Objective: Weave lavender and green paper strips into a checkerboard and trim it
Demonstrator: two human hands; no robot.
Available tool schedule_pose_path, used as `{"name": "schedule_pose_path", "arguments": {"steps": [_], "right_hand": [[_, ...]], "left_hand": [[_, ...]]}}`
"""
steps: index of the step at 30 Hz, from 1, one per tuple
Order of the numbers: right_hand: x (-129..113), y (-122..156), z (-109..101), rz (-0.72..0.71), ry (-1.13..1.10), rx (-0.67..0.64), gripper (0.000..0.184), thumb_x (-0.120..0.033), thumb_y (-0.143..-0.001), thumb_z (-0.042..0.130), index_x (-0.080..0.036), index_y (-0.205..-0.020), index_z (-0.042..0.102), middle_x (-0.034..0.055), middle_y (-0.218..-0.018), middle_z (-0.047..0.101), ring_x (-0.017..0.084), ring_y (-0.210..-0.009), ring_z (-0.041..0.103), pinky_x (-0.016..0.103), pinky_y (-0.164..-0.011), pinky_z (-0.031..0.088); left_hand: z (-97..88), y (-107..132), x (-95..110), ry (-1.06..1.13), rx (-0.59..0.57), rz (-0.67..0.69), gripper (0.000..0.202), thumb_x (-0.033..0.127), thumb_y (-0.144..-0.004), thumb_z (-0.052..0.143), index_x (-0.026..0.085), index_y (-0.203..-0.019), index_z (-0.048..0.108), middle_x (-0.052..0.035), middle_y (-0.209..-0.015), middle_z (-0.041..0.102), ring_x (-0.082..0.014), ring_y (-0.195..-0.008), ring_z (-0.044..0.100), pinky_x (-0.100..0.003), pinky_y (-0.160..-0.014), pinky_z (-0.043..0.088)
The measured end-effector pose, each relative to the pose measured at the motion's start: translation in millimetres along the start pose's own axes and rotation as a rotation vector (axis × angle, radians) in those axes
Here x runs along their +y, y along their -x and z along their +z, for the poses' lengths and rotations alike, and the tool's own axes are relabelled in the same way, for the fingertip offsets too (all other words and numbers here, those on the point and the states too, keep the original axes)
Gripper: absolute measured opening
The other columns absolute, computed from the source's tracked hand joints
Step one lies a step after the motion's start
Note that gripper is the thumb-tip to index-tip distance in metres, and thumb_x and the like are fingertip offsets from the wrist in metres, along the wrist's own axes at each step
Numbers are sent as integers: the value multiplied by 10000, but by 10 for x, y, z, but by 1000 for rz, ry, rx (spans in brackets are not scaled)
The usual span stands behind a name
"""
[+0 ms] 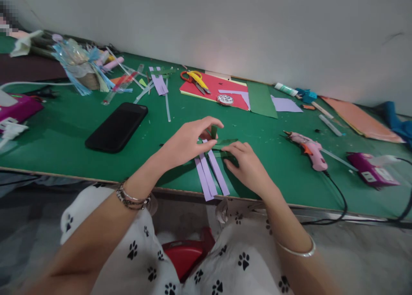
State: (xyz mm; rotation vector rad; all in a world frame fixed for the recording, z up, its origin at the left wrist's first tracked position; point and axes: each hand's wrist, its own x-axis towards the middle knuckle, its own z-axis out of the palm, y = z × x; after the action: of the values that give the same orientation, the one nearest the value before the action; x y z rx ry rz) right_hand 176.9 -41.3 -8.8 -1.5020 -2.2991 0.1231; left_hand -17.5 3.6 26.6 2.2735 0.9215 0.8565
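Observation:
Near the table's front edge lie several lilac paper strips (219, 173), side by side, with green paper strips (228, 142) crossing their far ends. My left hand (185, 142) curls over from the left, its thumb and fingers around a green strip (214, 132) that stands bent upward. From the right, my right hand (247, 165) has its fingers closed on the end of a green strip beside the lilac ones. Part of the crossing is hidden under my fingers, so how the strips are interlaced cannot be made out.
A black phone (117, 126) lies to the left. Scissors (197, 81) rest on red paper (189, 89) behind my hands, beside a green sheet (262, 99). On the right are a pink glue gun (310, 151) and a purple power box (371, 169) with cables. Craft scraps fill the back left.

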Motion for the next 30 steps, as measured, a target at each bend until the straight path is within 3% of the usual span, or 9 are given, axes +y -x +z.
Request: {"name": "schedule_pose_path", "arguments": {"steps": [3, 6, 8, 10, 14, 17, 21, 25, 30], "right_hand": [[-1, -1, 26, 14, 19, 9, 253, -151, -778, 493, -210, -995, 610, 78, -931, 586, 231, -851, 484, 386, -776, 409], [-10, 8, 41, 46, 45, 13, 232, -174, -779, 506, -205, -986, 606, 82, -960, 592, 235, -883, 491, 371, -739, 384], [-21, 12, 45, 78, 65, 12, 217, -180, -779, 510, -210, -972, 604, 77, -966, 599, 235, -906, 506, 359, -719, 353], [-31, 5, 45, 110, 75, 6, 204, -182, -777, 513, -219, -957, 603, 66, -954, 610, 230, -915, 524, 358, -723, 317], [-38, -35, 29, 149, 59, -19, 174, -173, -771, 529, -233, -914, 608, 33, -902, 636, 215, -891, 557, 365, -742, 256], [-48, -49, 14, 160, 26, -10, 130, -156, -768, 534, -235, -837, 611, 8, -843, 660, 195, -831, 578, 364, -744, 226], [-86, -3, 8, 139, 85, 94, 129, -152, -795, 509, -226, -750, 605, -1, -761, 668, 167, -712, 576, 370, -750, 203], [-122, 78, 11, 77, 203, 178, 191, -160, -836, 492, -210, -683, 593, -11, -691, 662, 160, -693, 573, 366, -752, 185], [-156, 157, -15, -36, 334, 157, 266, -185, -875, 455, -200, -650, 595, -16, -639, 647, 141, -657, 547, 362, -779, 182]], "left_hand": [[-107, 57, -15, -96, 4, -8, 268, 363, -842, 483, 204, -1048, 551, 4, -793, 638, -124, -697, 596, -227, -639, 455], [-252, 171, -50, -356, -33, -99, 360, 485, -847, 445, 195, -996, 596, -3, -690, 641, -161, -655, 595, -282, -641, 446], [-305, 251, -75, -632, -23, -93, 375, 480, -854, 436, 169, -930, 632, -59, -766, 670, -234, -787, 608, -373, -736, 434], [-290, 313, -106, -778, -15, -20, 341, 400, -883, 411, 159, -965, 637, -108, -965, 670, -279, -947, 583, -428, -818, 402], [-101, 371, -198, -617, -289, 221, 345, 283, -929, 338, 203, -1199, 537, -64, -1288, 538, -196, -1179, 478, -337, -948, 363], [41, 391, -278, -597, -386, 188, 454, 366, -934, 341, 189, -1350, 374, -65, -1435, 355, -192, -1316, 313, -364, -1073, 214], [93, 407, -329, -601, -491, 95, 558, 463, -931, 287, 192, -1416, 236, -64, -1479, 227, -192, -1359, 217, -394, -1101, 114], [83, 411, -329, -587, -515, 68, 581, 482, -928, 269, 184, -1424, 214, -65, -1487, 198, -188, -1367, 189, -382, -1101, 100], [109, 426, -362, -567, -479, 77, 575, 484, -926, 257, 197, -1423, 216, -60, -1485, 215, -187, -1365, 196, -379, -1100, 97]]}}
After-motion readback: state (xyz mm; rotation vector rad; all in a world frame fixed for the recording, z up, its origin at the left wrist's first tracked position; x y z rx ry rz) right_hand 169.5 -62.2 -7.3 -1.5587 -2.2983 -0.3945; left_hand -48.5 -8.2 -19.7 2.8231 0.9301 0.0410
